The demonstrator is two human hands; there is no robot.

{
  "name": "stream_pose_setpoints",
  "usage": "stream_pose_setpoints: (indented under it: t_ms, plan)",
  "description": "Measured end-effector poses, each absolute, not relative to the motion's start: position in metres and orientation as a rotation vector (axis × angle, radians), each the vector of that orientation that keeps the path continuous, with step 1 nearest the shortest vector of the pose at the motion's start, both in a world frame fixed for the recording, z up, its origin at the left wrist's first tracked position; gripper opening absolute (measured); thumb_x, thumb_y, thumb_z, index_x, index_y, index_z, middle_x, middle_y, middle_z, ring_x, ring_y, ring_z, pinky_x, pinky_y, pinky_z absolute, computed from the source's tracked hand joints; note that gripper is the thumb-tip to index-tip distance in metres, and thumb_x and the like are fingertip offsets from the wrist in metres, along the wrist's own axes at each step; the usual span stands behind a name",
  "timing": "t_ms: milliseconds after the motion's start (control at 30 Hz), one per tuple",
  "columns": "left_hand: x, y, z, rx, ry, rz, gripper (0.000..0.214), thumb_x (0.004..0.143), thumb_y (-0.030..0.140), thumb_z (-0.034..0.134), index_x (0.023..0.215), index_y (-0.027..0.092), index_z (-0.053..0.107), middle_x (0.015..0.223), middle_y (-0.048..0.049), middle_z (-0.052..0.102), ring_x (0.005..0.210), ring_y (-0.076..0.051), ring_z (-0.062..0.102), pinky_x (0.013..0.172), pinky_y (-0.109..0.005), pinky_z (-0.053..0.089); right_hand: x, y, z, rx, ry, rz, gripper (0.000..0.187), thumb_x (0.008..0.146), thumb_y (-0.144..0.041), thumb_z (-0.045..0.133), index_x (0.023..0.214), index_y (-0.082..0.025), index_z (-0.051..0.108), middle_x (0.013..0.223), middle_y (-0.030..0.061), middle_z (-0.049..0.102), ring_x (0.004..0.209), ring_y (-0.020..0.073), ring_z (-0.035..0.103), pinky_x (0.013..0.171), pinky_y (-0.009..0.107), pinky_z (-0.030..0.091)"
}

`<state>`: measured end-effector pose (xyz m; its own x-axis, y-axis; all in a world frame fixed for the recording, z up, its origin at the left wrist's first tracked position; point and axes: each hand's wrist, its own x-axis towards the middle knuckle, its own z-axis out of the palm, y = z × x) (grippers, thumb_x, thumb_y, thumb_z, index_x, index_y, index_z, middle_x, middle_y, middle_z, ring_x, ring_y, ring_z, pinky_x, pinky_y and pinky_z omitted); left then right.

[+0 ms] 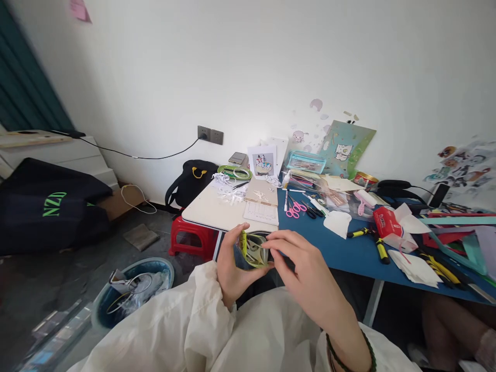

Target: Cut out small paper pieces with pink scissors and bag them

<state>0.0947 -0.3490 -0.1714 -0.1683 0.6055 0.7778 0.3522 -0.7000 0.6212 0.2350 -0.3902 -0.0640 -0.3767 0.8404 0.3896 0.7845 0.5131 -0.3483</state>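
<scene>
My left hand (232,276) is wrapped around a small open-topped container (256,264) with a dark outside and a yellow-green rim. Pale loose pieces and a yellow printed strip (244,244) show inside; I cannot tell exactly what they are. My right hand (300,263) reaches over the container's right side, its thumb and fingers drawn together at the mouth. Whatever those fingertips pinch is too small or hidden to name. Both hands are above my lap, just in front of the table edge.
A white tabletop (201,206) adjoins a blue one (294,232). Pink scissors (296,206), pliers (382,251), a red box (387,222) and paper scraps lie there. A red stool (191,236) and a blue waste basin (165,268) stand left. Someone's legs (445,325) show below right.
</scene>
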Motion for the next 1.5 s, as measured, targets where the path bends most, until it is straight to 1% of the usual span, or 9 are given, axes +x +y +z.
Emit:
stream_pose_setpoints:
  t_ms: [300, 633, 833, 900, 1000, 1100, 1200, 1300, 1500]
  plan:
    - [0.096, -0.347, -0.177, 1.979, 1.053, 1.962, 0.075, 0.068, 0.024, 0.076, 0.132, 0.023, 0.038, 0.124, -0.0116, 0.055, 0.119, -0.030, 0.051, 0.101, -0.047, 0.042, 0.227, -0.397, -0.074, -1.407, -2.458, 0.111, 0.028, 0.090, -0.020, 0.040, 0.086, -0.019, 0.067, 0.133, 0.0123, 0.051, 0.108, 0.0294, 0.053, 0.082, 0.043, 0.048]
    - [0.096, -0.347, -0.177, 2.014, 1.056, 1.936, 0.071, 0.070, 0.022, 0.071, 0.132, 0.025, 0.038, 0.124, -0.0094, 0.055, 0.120, -0.029, 0.050, 0.102, -0.047, 0.041, 0.224, -0.397, -0.078, -1.452, -2.446, 0.158, 0.024, 0.084, -0.020, 0.045, 0.093, -0.018, 0.067, 0.121, 0.0138, 0.059, 0.099, 0.0310, 0.056, 0.076, 0.045, 0.048]
    - [0.096, -0.344, -0.178, 2.022, 1.155, 1.865, 0.077, 0.067, 0.025, 0.076, 0.132, 0.024, 0.034, 0.125, -0.0118, 0.052, 0.116, -0.030, 0.051, 0.098, -0.046, 0.043, 0.236, -0.402, -0.078, -1.400, -2.266, 0.262, 0.035, 0.085, -0.021, 0.050, 0.119, -0.023, 0.057, 0.128, 0.0091, 0.053, 0.111, 0.0262, 0.052, 0.089, 0.039, 0.047]
    - [0.096, -0.343, -0.177, 2.052, 1.188, 1.816, 0.081, 0.065, 0.026, 0.078, 0.133, 0.023, 0.034, 0.125, -0.0122, 0.050, 0.117, -0.031, 0.049, 0.098, -0.047, 0.041, 0.238, -0.401, -0.077, -1.410, -2.177, 0.281, 0.033, 0.085, -0.017, 0.046, 0.117, -0.020, 0.055, 0.123, 0.0100, 0.055, 0.107, 0.0245, 0.053, 0.087, 0.037, 0.047]
    - [0.096, -0.345, -0.174, 2.114, 1.234, 1.720, 0.083, 0.066, 0.028, 0.077, 0.136, 0.023, 0.033, 0.124, -0.0125, 0.048, 0.116, -0.031, 0.047, 0.097, -0.047, 0.039, 0.241, -0.398, -0.073, -1.402, -2.143, 0.391, 0.029, 0.088, -0.013, 0.039, 0.111, -0.021, 0.054, 0.115, 0.0077, 0.056, 0.075, 0.0150, 0.057, 0.065, 0.028, 0.049]
    - [0.094, -0.347, -0.169, 2.201, 1.237, 1.603, 0.086, 0.064, 0.029, 0.077, 0.138, 0.024, 0.033, 0.122, -0.0115, 0.047, 0.112, -0.031, 0.047, 0.094, -0.045, 0.038, 0.245, -0.391, -0.068, -1.362, -2.243, 0.566, 0.022, 0.086, -0.013, 0.043, 0.103, -0.022, 0.055, 0.104, 0.0025, 0.058, 0.053, 0.0077, 0.048, 0.049, 0.022, 0.042]
    - [0.093, -0.349, -0.165, 2.285, 1.204, 1.512, 0.090, 0.062, 0.027, 0.077, 0.140, 0.025, 0.031, 0.121, -0.0107, 0.047, 0.111, -0.030, 0.046, 0.094, -0.043, 0.036, 0.249, -0.380, -0.068, -1.317, -2.383, 0.700, 0.010, 0.083, -0.011, 0.048, 0.081, -0.019, 0.053, 0.082, -0.0025, 0.054, 0.053, 0.0071, 0.044, 0.047, 0.020, 0.036]
    - [0.093, -0.351, -0.162, 2.367, 1.145, 1.452, 0.088, 0.065, 0.026, 0.074, 0.141, 0.024, 0.030, 0.120, -0.0103, 0.049, 0.108, -0.029, 0.048, 0.092, -0.042, 0.034, 0.253, -0.366, -0.071, -1.270, -2.548, 0.802, 0.020, 0.081, -0.010, 0.054, 0.065, -0.018, 0.045, 0.062, -0.0069, 0.041, 0.050, 0.0071, 0.036, 0.045, 0.020, 0.029]
    - [0.096, -0.350, -0.163, 2.502, 1.003, 1.360, 0.079, 0.072, 0.031, 0.069, 0.141, 0.025, 0.033, 0.115, -0.0106, 0.055, 0.105, -0.029, 0.051, 0.088, -0.041, 0.036, 0.258, -0.343, -0.077, -1.167, -2.894, 1.066, 0.029, 0.088, -0.025, 0.059, 0.063, -0.015, 0.050, 0.052, -0.0095, 0.041, 0.042, 0.0061, 0.040, 0.043, 0.019, 0.035]
